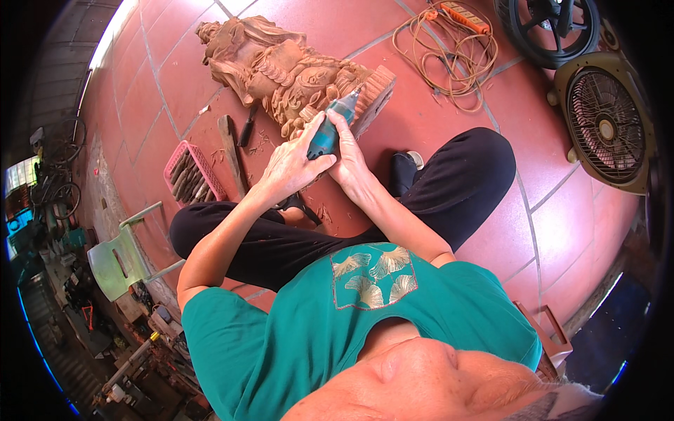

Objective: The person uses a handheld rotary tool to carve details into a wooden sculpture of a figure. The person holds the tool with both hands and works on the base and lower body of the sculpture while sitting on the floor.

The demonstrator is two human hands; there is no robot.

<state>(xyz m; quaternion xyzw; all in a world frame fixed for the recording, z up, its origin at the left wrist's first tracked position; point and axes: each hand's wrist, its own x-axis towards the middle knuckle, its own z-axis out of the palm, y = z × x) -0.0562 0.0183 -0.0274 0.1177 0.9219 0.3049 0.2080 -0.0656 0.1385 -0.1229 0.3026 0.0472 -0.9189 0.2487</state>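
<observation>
Both of my hands grip a teal handheld power tool [324,139] with a tapered tip. My left hand [289,167] is closed on its left side, and my right hand [347,156] wraps round its right side. The tool's tip points up and right over a carved wooden statue [284,74], near its base; I cannot tell whether it touches the wood. The statue lies on its side or back on the red tiled floor, its base at the right. Wood shavings are scattered beside it.
To the left, a pink basket [188,146] holds several chisel-like tools. Beside it lie a long wooden piece [231,151] and a dark-handled tool [246,129]. A tangled cable [449,63] with an orange power strip [463,17], a wheel [551,24] and a fan [605,126] are at the right.
</observation>
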